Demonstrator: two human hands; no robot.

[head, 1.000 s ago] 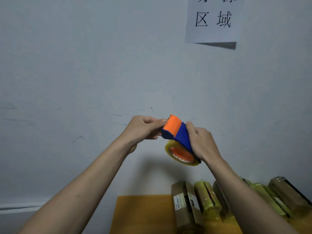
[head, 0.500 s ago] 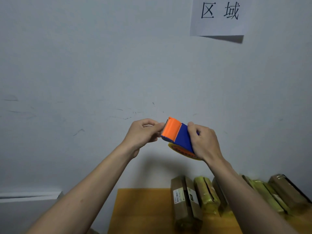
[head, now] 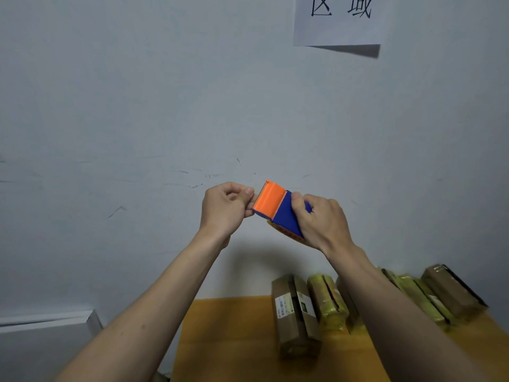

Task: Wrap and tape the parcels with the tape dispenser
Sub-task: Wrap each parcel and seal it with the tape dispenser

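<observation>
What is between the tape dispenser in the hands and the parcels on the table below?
Nothing lies there. In the head view, only bare wall shows between the tape dispenser and the parcels on the table.

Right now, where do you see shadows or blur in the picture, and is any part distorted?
Head view: soft light; the hands and the dispenser cast a broad grey shadow on the wall below them; the paper sign throws a dark strip under its lower edge. The parcels look slightly soft, most at far right. The wide lens stretches the forearms near the bottom edge.
</observation>
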